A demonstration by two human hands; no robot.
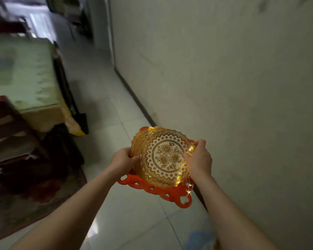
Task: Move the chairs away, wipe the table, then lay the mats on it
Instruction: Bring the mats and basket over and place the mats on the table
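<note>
Between my hands, above the pale tiled floor [137, 222], I am holding round gold filigree mats [163, 156] stacked on orange openwork mats [170, 193]; my left hand [124, 162] and right hand [199, 159] are gripping opposite edges.

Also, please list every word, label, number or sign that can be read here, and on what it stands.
None can be read.
The gold mat shows only flower and lace patterns, no letters.
The orange mat beneath it is plain.
The table is blurred; no text shows.
</note>
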